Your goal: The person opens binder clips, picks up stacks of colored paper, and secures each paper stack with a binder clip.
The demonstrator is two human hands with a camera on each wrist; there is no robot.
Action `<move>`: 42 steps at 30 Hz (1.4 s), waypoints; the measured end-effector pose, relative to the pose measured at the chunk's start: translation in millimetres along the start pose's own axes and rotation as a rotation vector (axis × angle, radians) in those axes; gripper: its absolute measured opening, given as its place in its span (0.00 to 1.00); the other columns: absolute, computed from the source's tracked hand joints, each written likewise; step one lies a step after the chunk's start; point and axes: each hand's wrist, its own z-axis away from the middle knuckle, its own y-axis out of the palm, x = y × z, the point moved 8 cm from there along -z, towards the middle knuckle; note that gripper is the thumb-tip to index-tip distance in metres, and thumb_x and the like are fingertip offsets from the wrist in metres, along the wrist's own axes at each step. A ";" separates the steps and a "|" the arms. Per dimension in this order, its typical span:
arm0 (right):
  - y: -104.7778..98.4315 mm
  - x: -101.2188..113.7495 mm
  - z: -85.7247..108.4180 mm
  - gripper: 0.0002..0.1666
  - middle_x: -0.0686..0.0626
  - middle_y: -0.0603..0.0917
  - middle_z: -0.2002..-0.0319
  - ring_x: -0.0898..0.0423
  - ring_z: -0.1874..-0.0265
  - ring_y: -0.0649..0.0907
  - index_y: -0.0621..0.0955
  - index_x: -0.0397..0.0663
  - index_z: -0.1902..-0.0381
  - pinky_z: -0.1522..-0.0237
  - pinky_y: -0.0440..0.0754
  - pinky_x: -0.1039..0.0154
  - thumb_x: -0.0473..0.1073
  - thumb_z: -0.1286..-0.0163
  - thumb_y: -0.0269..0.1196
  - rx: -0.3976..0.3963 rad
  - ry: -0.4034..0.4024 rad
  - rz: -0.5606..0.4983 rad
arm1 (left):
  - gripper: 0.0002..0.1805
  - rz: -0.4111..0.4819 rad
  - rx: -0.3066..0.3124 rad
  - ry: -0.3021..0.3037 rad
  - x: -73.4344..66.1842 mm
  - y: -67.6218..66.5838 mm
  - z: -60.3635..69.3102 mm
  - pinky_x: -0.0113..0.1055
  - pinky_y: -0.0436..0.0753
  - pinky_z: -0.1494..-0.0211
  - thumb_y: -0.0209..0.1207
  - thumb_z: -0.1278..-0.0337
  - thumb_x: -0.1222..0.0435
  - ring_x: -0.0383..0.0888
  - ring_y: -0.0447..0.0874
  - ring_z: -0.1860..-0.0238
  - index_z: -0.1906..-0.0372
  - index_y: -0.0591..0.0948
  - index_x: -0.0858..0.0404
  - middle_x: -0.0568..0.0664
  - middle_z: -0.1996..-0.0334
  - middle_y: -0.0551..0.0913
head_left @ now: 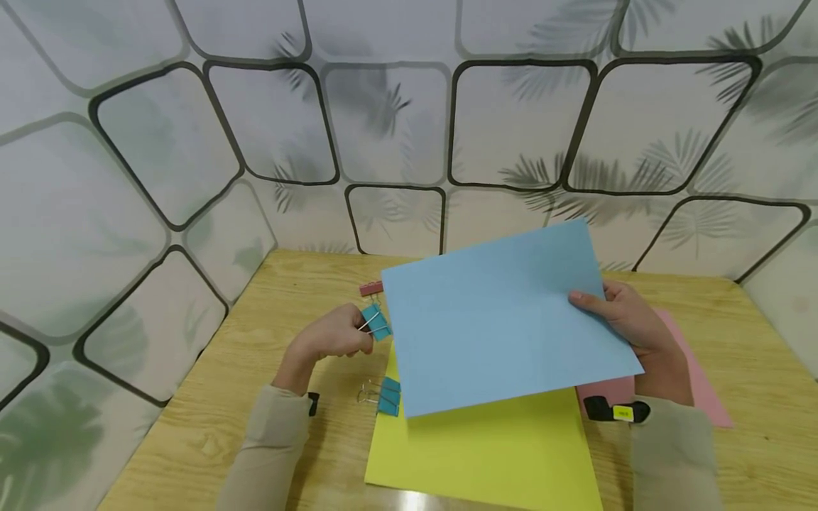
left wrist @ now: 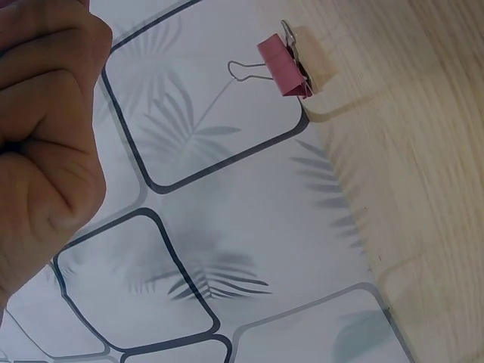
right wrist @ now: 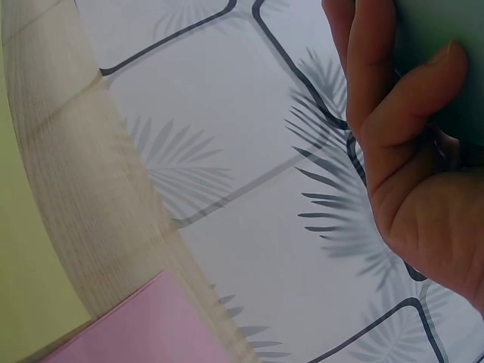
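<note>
My right hand (head_left: 639,323) grips the right edge of a light blue sheet of paper (head_left: 498,319), thumb on its face. The sheet hangs tilted above a yellow sheet (head_left: 492,454). In my left hand (head_left: 335,332), curled fingers hold a blue binder clip (head_left: 377,322) by its wire handles. That clip is close beside the blue sheet's left edge; I cannot tell whether they touch. Below it, a second blue binder clip (head_left: 389,396) sits at the yellow sheet's left edge. The left wrist view shows the curled left hand (left wrist: 49,121), its clip out of sight.
A pink binder clip (head_left: 371,288) stands on the wooden table (head_left: 211,426) behind the left hand, partly covered by the blue sheet. Pink paper (head_left: 696,376) lies under the right forearm. A patterned covering (head_left: 396,121) rises behind and left of the table.
</note>
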 end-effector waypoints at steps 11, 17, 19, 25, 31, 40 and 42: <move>1.9 1.4 0.6 0.17 0.51 0.89 0.59 0.48 0.68 0.90 0.82 0.69 0.48 0.69 0.87 0.51 0.39 0.22 0.54 0.031 -0.025 0.008 | 0.23 -0.040 0.064 0.052 -4.0 5.7 -0.4 0.33 0.50 0.79 0.56 0.55 0.74 0.39 0.43 0.84 0.93 0.61 0.54 0.41 0.92 0.55; 0.6 2.4 2.4 0.16 0.51 0.89 0.59 0.48 0.68 0.90 0.81 0.69 0.47 0.68 0.87 0.51 0.39 0.22 0.54 0.023 -0.021 -0.008 | 0.24 -0.014 0.103 0.063 -4.3 7.4 0.3 0.33 0.51 0.80 0.57 0.53 0.74 0.39 0.42 0.84 0.94 0.61 0.54 0.41 0.91 0.54; -0.2 2.8 2.7 0.16 0.51 0.89 0.59 0.49 0.68 0.90 0.80 0.68 0.47 0.69 0.87 0.52 0.39 0.22 0.54 0.023 -0.030 -0.005 | 0.23 -0.003 0.116 0.069 -5.5 8.4 1.1 0.33 0.51 0.80 0.56 0.53 0.74 0.39 0.42 0.85 0.94 0.62 0.55 0.41 0.91 0.54; -2.4 1.0 1.6 0.16 0.51 0.89 0.59 0.48 0.68 0.90 0.79 0.68 0.46 0.68 0.87 0.51 0.39 0.22 0.55 0.003 -0.024 0.003 | 0.20 0.005 0.164 0.097 -9.0 13.4 2.4 0.32 0.51 0.81 0.54 0.53 0.74 0.38 0.44 0.86 0.94 0.66 0.55 0.41 0.92 0.56; -2.2 -0.2 0.3 0.15 0.51 0.89 0.60 0.49 0.68 0.90 0.80 0.68 0.48 0.69 0.87 0.52 0.40 0.22 0.55 0.001 -0.014 0.015 | 0.21 -0.021 0.178 0.108 -9.9 16.3 1.1 0.32 0.51 0.81 0.56 0.54 0.73 0.38 0.45 0.85 0.93 0.65 0.55 0.40 0.91 0.56; 0.2 1.2 0.7 0.16 0.51 0.89 0.60 0.49 0.68 0.90 0.81 0.69 0.48 0.69 0.87 0.52 0.39 0.22 0.55 0.008 -0.020 0.014 | 0.22 -0.066 0.200 0.112 -9.9 22.8 -1.2 0.32 0.53 0.80 0.59 0.57 0.74 0.37 0.46 0.86 0.93 0.64 0.54 0.39 0.92 0.57; 1.6 1.7 0.8 0.16 0.51 0.89 0.59 0.48 0.68 0.90 0.81 0.68 0.48 0.69 0.87 0.52 0.39 0.22 0.55 0.012 -0.021 0.012 | 0.23 -0.072 0.201 0.108 -9.8 23.5 -1.4 0.32 0.52 0.80 0.59 0.57 0.74 0.37 0.45 0.86 0.93 0.63 0.54 0.39 0.92 0.57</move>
